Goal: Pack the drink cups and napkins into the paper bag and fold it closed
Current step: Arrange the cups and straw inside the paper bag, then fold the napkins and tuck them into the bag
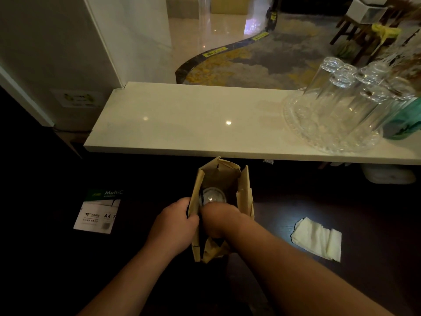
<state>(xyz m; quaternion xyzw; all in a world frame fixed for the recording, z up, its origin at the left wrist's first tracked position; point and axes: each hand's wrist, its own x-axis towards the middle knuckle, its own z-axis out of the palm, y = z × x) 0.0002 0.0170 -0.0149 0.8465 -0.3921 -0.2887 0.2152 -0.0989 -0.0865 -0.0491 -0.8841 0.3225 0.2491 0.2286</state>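
- Right, head view: the paper bag (222, 201) stands open on the dark counter (319, 213), just in front of the pale raised shelf (182, 124).
- Left hand (174, 226) is clamped on the bag's left wall, thumb curled over the rim, fingers closed on the paper.
- Right hand (218, 217) is down inside the bag's mouth; its fingers are hidden by the paper, so I can't tell how far they are open or whether they grip anything.
- One drink cup (213, 196) sits in the bag, its clear domed lid showing just beyond the right hand, touching or nearly so.
- Napkins (317, 241), a folded white stack, lie on the counter to the right of the bag, well apart from both hands.
- Left of the bag lies a paper ream pack (99, 212): "Multi" on the green band, "A4" below; the smaller print is too fine to read.
- Up on the shelf's right end, a cut-glass tray (303, 133) carries upturned clear glasses (341, 94), with a teal container (404, 122) just beside it at the edge.
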